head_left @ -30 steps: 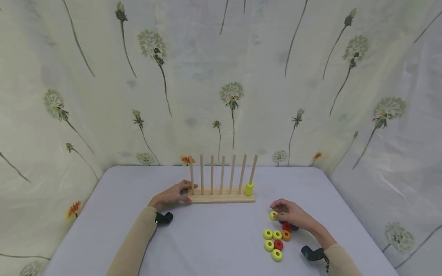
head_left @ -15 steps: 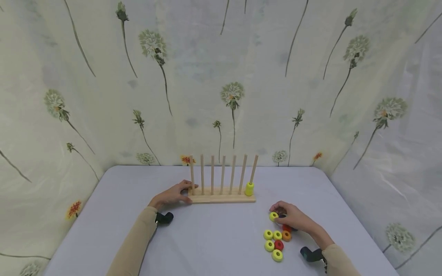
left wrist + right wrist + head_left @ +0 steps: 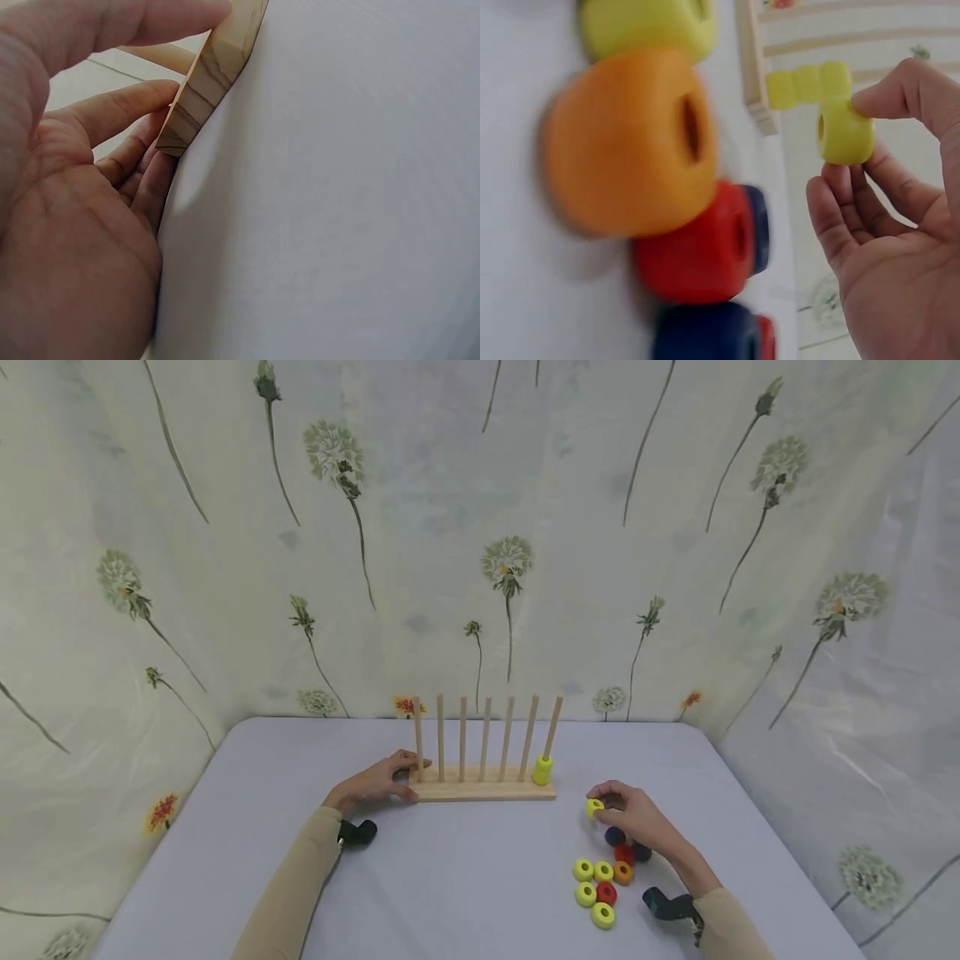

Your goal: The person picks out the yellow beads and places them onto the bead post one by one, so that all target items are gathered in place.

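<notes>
– holding anything, that right hand (image 3: 641,821)?
– yes, pinching a yellow bead (image 3: 847,135) above the table (image 3: 465,877), near the loose beads (image 3: 604,877).
– and the left hand (image 3: 369,785)?
– gripping the left end of the wooden peg rack (image 3: 483,791).

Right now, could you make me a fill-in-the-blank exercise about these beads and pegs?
The bead in the right hand is coloured ____.
The wooden rack has ____ pegs.
Stacked beads sit on just ____ of them.
In the head view, the left hand holds the rack's ____ end.

Missing words: yellow; seven; one; left.
</notes>
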`<state>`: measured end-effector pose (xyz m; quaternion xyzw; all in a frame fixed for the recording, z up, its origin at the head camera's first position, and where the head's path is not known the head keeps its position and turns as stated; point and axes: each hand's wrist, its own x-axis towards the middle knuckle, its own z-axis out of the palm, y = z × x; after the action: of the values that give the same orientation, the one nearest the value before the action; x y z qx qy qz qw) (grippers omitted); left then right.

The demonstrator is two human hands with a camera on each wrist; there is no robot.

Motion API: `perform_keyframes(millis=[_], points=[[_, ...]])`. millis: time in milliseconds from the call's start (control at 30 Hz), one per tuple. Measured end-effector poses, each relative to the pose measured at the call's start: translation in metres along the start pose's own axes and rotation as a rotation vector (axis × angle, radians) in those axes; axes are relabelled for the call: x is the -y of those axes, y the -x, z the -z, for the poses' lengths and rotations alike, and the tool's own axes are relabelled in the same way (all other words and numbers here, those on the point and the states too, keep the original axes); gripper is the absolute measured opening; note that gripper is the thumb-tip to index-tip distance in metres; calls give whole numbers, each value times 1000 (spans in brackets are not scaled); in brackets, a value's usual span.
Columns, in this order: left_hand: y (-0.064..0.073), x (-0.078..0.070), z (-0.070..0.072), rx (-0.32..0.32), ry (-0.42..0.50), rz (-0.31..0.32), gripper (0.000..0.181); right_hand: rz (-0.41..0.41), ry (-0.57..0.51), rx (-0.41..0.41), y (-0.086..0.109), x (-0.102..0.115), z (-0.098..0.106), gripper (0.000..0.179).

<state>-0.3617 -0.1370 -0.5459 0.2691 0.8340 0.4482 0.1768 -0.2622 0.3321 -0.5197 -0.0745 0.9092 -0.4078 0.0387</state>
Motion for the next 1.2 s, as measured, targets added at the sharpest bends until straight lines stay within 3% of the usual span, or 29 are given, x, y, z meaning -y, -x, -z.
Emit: perform_keyframes(millis=[300, 500, 700, 967, 1200], points=[[0, 0, 1, 2, 17, 6, 66, 112, -41, -67, -16, 37, 24, 29], [1, -2, 2, 0, 26, 31, 66, 146, -55, -107, -31, 75, 49, 32], [1, -1, 2, 1, 28, 28, 66, 240, -45, -141, -45, 110, 70, 33], [-2, 2, 1, -4, 39, 67, 66, 268, -37, -167, -61, 138, 77, 35], [-3, 2, 3, 2, 22, 42, 67, 267, -35, -133, -71, 150, 75, 36]])
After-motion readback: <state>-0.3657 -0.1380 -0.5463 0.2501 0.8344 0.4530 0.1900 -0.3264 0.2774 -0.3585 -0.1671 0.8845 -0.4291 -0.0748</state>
